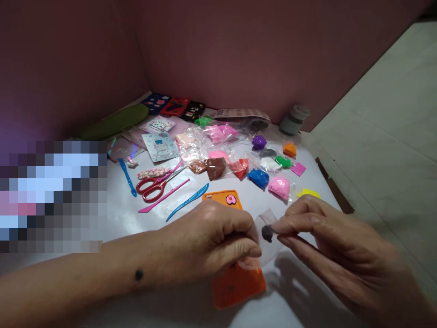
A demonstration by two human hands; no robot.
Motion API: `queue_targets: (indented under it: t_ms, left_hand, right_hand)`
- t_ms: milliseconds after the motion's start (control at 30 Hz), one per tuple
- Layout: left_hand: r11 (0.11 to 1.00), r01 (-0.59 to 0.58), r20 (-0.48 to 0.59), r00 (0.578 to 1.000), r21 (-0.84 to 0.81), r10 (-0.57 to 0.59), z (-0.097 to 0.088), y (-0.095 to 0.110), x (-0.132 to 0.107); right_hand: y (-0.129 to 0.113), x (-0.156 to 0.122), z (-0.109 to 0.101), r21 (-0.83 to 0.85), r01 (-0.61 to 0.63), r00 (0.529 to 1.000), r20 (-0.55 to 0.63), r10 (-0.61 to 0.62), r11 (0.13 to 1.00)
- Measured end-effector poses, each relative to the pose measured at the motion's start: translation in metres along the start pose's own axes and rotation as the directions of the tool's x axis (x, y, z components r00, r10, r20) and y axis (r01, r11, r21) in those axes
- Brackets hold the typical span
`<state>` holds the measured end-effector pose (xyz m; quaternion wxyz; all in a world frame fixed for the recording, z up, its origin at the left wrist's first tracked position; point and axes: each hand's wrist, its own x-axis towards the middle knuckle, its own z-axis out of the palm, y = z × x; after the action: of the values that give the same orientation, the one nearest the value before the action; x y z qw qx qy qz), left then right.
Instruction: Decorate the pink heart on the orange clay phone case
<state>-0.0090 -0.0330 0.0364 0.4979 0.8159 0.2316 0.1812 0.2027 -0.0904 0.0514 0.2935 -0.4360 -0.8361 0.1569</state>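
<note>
My left hand (211, 239) and my right hand (327, 241) meet over the white table (112, 214), both pinching a small clear plastic bag (268, 230) that holds a lump of dark grey clay. The left fingers are curled shut on the bag's left side. The right thumb and fingers grip its right edge. Under the hands lies an orange card (235, 282) with a pink shape near its top edge.
Several small bags of coloured clay (259, 177) are spread behind the hands. Red scissors (153, 187), a pink tool (164, 202) and blue modelling tools (187, 202) lie to the left. Cards and felt pieces (160, 146) sit further back, a grey jar (294, 119) by the wall.
</note>
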Motion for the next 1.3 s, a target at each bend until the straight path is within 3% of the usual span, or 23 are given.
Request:
queue_targets:
  t_ms: [100,300,433,533,600,767,867,967,1067,1300]
  left_hand:
    - [0.999,0.054,-0.009,0.999,0.001,-0.054,0.001,-0.002,0.001]
    - [0.999,0.037,-0.029,0.999,0.031,-0.036,0.003,-0.004,0.001]
    - [0.999,0.013,-0.079,0.997,0.037,-0.010,0.005,-0.002,0.000]
    - [0.997,0.077,-0.167,0.983,0.033,-0.070,0.005,0.004,-0.001]
    - [0.993,0.118,-0.190,0.975,0.000,-0.116,0.005,0.008,0.000]
    - [0.972,0.062,-0.227,0.967,-0.228,-0.115,0.009,0.008,0.001]
    - [0.952,0.071,-0.293,0.942,-0.299,-0.162,0.010,0.006,0.001]
    - [0.953,0.053,-0.350,0.923,-0.300,-0.161,0.010,0.006,-0.001]
    - [0.955,0.069,-0.352,0.920,-0.287,-0.172,0.010,0.006,-0.001]
    - [0.979,0.113,-0.321,0.933,-0.170,-0.163,0.009,0.008,0.001]
  right_hand:
    - [-0.001,0.000,-0.004,-0.075,0.039,0.999,0.009,-0.038,0.996]
    - [0.000,0.001,-0.009,-0.138,0.089,0.995,0.055,-0.082,0.986]
    - [0.000,0.001,-0.010,-0.096,0.031,0.996,0.084,-0.022,0.995]
    - [-0.001,0.003,-0.010,-0.055,-0.025,0.998,0.053,0.028,0.998]
    - [-0.003,0.005,-0.007,-0.014,-0.047,0.998,0.030,0.047,0.999]
    - [-0.007,0.009,0.008,0.049,0.032,0.999,-0.003,-0.032,0.998]
    - [-0.009,0.008,0.014,0.101,-0.076,0.989,-0.115,0.088,0.992]
    - [-0.010,0.007,0.015,0.205,-0.213,0.969,-0.079,0.233,0.955]
    - [-0.008,0.007,0.012,0.241,-0.210,0.977,0.011,0.214,0.947]
    - [-0.004,0.006,0.014,0.267,-0.200,0.974,-0.047,0.221,0.943]
